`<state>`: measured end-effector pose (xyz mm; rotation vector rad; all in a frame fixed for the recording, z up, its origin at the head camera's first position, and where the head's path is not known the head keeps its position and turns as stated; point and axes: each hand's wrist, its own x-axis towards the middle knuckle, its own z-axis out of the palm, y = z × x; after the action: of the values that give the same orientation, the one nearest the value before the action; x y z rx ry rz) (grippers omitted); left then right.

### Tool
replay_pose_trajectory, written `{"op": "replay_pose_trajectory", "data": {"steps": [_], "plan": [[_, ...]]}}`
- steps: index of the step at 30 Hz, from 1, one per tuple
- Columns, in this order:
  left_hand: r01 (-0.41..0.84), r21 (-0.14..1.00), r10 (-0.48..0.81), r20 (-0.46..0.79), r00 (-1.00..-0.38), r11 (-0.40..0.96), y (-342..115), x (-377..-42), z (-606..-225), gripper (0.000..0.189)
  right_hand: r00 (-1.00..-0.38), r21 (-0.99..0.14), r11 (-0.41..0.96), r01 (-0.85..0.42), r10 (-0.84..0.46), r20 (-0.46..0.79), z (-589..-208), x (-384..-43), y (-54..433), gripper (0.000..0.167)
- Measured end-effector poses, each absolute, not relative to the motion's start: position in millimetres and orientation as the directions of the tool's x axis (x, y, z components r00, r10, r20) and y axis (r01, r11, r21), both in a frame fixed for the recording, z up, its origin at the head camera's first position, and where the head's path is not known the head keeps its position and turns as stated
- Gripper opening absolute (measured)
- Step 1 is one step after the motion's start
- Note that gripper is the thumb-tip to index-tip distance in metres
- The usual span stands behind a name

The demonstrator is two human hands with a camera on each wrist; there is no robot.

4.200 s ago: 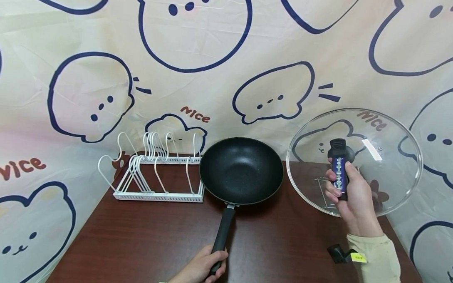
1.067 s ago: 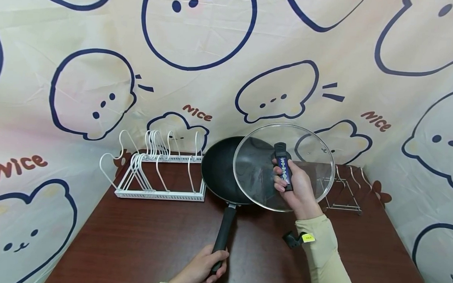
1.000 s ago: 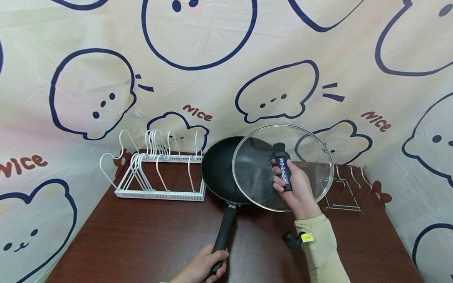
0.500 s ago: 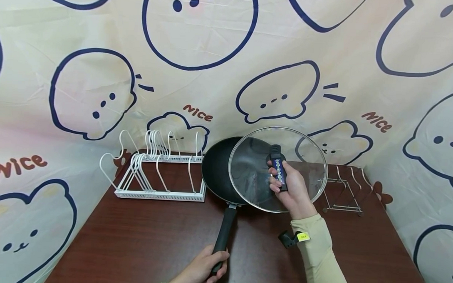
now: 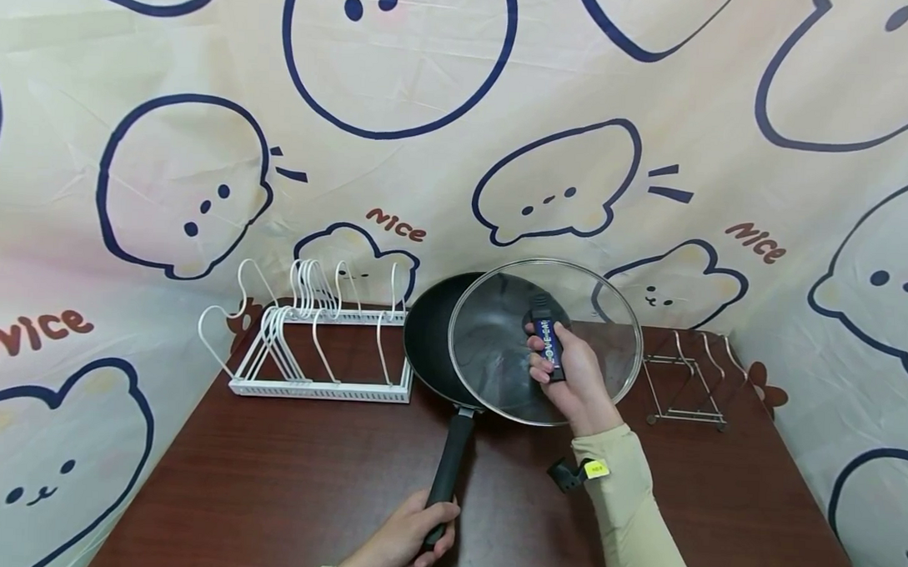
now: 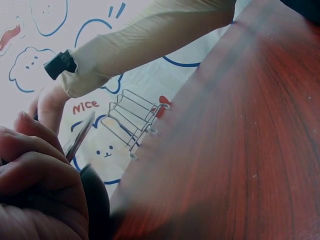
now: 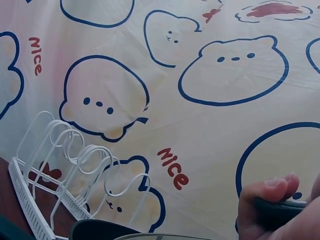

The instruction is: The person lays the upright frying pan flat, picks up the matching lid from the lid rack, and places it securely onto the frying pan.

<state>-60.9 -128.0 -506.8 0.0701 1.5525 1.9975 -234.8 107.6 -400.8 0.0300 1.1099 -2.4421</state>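
A black frying pan (image 5: 433, 341) stands near the back of the table, its handle toward me. My left hand (image 5: 403, 536) grips the end of that handle. My right hand (image 5: 571, 375) holds the black upright handle of a clear glass lid (image 5: 610, 322), which has a blue label with white letters. The lid overlaps the right part of the pan in the head view; whether it touches the rim I cannot tell. In the right wrist view curled fingers (image 7: 267, 192) wrap the dark lid handle, and the pan's rim (image 7: 100, 230) shows at the bottom.
A white rack (image 5: 318, 391) with several curved wires stands left of the pan. To the right is a small metal wire rack (image 5: 690, 417). A cartoon-printed cloth (image 5: 398, 173) hangs behind the dark brown table (image 5: 304, 478).
My right hand has carried the lid leftward from above the small wire rack to over the right part of the pan, still shifting slowly left and slightly down. My left hand stays put.
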Motion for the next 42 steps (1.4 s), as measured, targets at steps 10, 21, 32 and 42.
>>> {"op": "replay_pose_trajectory", "data": {"steps": [10, 21, 32, 42], "plan": [[-0.421, 0.895, 0.476, -0.308, -0.824, -0.15, -127.3, -60.1, -506.3, 0.015, -0.888, -0.696, -0.566, 0.442, -0.385, -0.252, -405.2, -238.4, 102.1, 0.042], [-0.407, 0.9, 0.481, -0.291, -0.827, -0.155, -127.1, -59.9, -505.3, 0.015, -0.876, -0.678, -0.562, 0.473, -0.382, -0.294, -408.8, -241.0, 98.6, 0.04], [-0.4, 0.903, 0.481, -0.285, -0.829, -0.154, -126.8, -59.5, -507.1, 0.015, -0.859, -0.617, -0.599, 0.51, -0.396, -0.326, -413.2, -243.4, 97.8, 0.039], [-0.411, 0.896, 0.481, -0.29, -0.828, -0.167, -127.5, -60.0, -507.7, 0.014, -0.84, -0.59, -0.599, 0.541, -0.417, -0.347, -415.6, -244.1, 96.5, 0.039]]}}
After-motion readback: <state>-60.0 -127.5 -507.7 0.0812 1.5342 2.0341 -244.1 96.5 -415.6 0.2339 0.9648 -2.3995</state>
